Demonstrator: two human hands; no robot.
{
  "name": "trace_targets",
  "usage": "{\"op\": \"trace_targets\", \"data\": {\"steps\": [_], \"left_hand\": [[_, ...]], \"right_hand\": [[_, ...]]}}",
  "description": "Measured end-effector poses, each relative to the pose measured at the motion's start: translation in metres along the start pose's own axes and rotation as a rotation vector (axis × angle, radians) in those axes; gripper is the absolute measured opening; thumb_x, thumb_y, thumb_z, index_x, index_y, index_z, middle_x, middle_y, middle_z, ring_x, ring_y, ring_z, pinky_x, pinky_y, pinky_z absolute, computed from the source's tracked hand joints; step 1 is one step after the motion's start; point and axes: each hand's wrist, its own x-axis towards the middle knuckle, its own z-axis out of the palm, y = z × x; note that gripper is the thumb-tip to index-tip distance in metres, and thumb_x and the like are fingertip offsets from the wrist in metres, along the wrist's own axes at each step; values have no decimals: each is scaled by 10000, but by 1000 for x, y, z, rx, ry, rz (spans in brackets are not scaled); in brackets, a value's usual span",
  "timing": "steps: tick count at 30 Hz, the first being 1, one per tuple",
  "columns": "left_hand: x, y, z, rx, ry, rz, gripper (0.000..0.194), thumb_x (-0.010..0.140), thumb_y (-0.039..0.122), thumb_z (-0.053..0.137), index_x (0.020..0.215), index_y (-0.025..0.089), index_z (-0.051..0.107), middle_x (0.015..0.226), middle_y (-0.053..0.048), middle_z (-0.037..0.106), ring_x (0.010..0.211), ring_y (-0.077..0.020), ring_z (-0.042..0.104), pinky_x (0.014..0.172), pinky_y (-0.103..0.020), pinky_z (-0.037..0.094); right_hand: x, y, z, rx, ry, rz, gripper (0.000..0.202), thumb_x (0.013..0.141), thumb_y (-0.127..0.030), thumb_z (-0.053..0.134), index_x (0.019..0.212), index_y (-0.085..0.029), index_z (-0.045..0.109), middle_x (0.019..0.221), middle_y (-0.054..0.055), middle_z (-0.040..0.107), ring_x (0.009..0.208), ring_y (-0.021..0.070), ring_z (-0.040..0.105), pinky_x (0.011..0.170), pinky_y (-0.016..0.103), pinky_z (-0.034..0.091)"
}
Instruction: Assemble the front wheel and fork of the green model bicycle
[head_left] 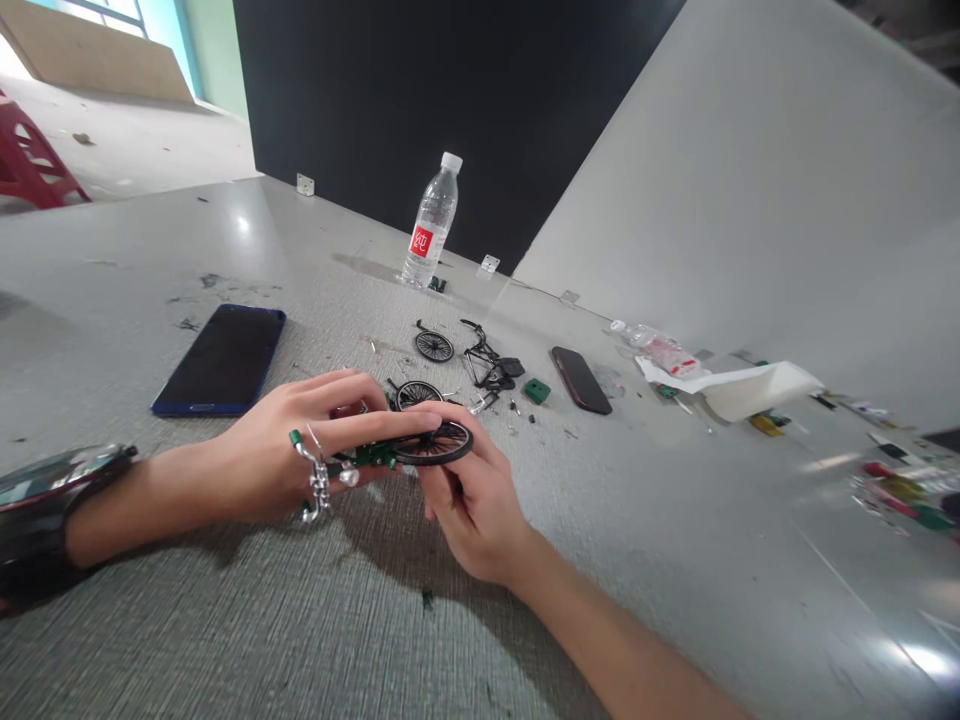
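My left hand (300, 440) is closed around a small green and silver model bicycle (375, 455), its fingers stretched along the frame towards a black wheel (442, 443). The silver handlebar (316, 480) with green grips sticks out at the left, below my left fingers. My right hand (476, 490) grips the wheel end of the same model from the right, fingers partly hidden behind the wheel. Just beyond the hands lie a loose black wheel (434, 347), a black bicycle frame (487, 362) and a green block (536, 390).
A blue phone (225, 360) lies at the left, a dark phone (581, 380) right of the parts. A water bottle (433, 225) stands behind. Another bottle (660, 350) lies by white paper (750, 388) at the right, with more small items beyond.
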Motion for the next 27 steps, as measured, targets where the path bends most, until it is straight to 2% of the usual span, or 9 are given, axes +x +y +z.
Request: {"op": "trace_targets", "data": {"steps": [3, 6, 12, 16, 22, 27], "left_hand": [[1, -1, 0, 22, -3, 22, 488, 968, 224, 588, 1438, 306, 483, 993, -41, 594, 823, -161, 548, 725, -287, 459], [1, -1, 0, 54, -3, 22, 464, 975, 243, 582, 1427, 294, 498, 987, -46, 605, 821, -168, 557, 716, -299, 462], [1, 2, 1, 73, 18, 23, 434, 988, 274, 567, 1419, 275, 512, 967, -44, 609, 808, -165, 560, 711, -301, 471], [0, 2, 0, 86, -4, 6, 473, 973, 256, 594, 1434, 294, 495, 1002, -50, 617, 842, -173, 563, 745, -314, 479], [-1, 0, 1, 99, -7, 3, 494, 962, 260, 610, 1440, 303, 492, 1007, -48, 618, 837, -176, 566, 739, -316, 483], [1, 1, 1, 106, 13, 21, 474, 965, 258, 590, 1430, 298, 505, 981, -50, 624, 814, -179, 582, 708, -310, 489]], "right_hand": [[0, 1, -1, -6, 0, 14, 123, 969, -154, 504, 921, -214, 600, 1259, 85, 568, 1007, 197, 644, 864, 400, 574], [0, 2, -1, -39, -1, 9, 113, 961, -169, 526, 902, -201, 618, 1202, 86, 595, 949, 182, 644, 800, 363, 564], [1, 1, -3, -14, -12, 17, 146, 968, -166, 499, 884, -199, 613, 1201, 88, 601, 1024, 199, 639, 866, 392, 564], [1, 0, -4, 7, -38, 42, 151, 977, -176, 483, 943, -212, 626, 1221, 90, 596, 1085, 224, 627, 911, 435, 561], [1, -1, -4, 28, -59, 58, 185, 988, -175, 457, 991, -222, 635, 1262, 85, 568, 1103, 223, 625, 857, 409, 585], [0, -1, -2, 22, -41, 54, 145, 973, -162, 481, 987, -204, 618, 1245, 95, 572, 1068, 216, 639, 895, 413, 575]]}}
